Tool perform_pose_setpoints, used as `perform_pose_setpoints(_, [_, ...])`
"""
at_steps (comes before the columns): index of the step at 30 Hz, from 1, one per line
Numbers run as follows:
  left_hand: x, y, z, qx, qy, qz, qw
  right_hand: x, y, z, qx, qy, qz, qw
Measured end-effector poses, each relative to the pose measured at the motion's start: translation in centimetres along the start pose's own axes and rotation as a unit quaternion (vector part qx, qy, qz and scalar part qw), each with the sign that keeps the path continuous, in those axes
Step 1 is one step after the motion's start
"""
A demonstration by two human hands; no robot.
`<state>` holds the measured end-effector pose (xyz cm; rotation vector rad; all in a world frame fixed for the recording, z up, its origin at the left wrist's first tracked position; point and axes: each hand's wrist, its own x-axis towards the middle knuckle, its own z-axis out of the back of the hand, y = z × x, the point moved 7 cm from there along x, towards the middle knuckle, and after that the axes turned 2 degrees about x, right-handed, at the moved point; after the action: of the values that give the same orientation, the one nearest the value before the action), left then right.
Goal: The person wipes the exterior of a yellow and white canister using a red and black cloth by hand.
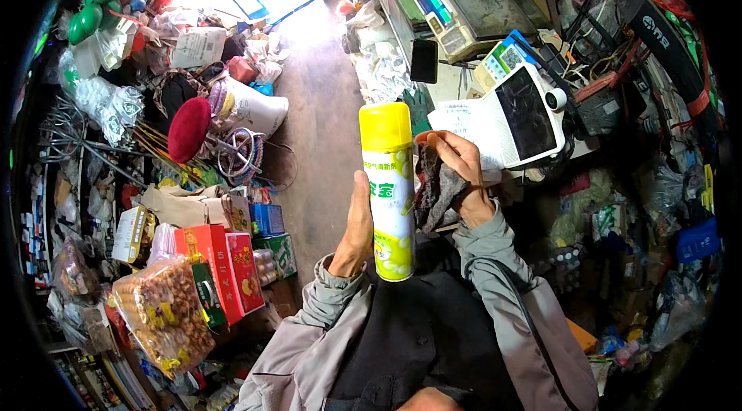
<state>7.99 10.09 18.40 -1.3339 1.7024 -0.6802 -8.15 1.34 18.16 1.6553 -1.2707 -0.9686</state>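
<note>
A yellow-capped aerosol can (pixel 387 196) with a white and yellow-green printed body stands nearly upright in front of my chest. My left hand (pixel 356 225) holds it from the left side; the thumb shows along its edge and the other fingers are hidden behind it. To the right of the can, my right hand (pixel 455 165) grips a dark grey, crumpled cloth (pixel 437 191), which hangs down beside the can. Whether the cloth touches the can is hard to tell.
At upper right, a counter bears a digital scale (pixel 475 11), a black phone (pixel 424 61), an open paper pad (pixel 458 121) and a white touchscreen device (pixel 527 115). On the left stand a round red stool seat (pixel 189 130), red boxes (pixel 211 272) and a bag of brown snacks (pixel 165 315).
</note>
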Motion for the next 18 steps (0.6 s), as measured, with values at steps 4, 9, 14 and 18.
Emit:
perform_pose_setpoints(4, [0.2,-0.1,0.6,0.037,0.003,-0.011,0.999,-0.6,1.7,-0.4,-0.004,0.008,0.011,1.000])
perform_pose_setpoints(9, [0.2,0.0,1.1,0.121,-0.007,-0.048,0.991,-1.7,5.6,-1.1,-0.051,-0.003,0.057,0.997])
perform_pose_setpoints(14, [0.8,0.3,1.2,0.153,-0.026,-0.076,0.985,-1.9,5.3,-1.9,-0.101,-0.004,0.090,0.991])
perform_pose_setpoints(18, [0.8,-0.1,1.4,0.206,0.002,-0.034,0.978,-1.7,4.1,-2.5,-0.149,-0.003,0.120,0.982])
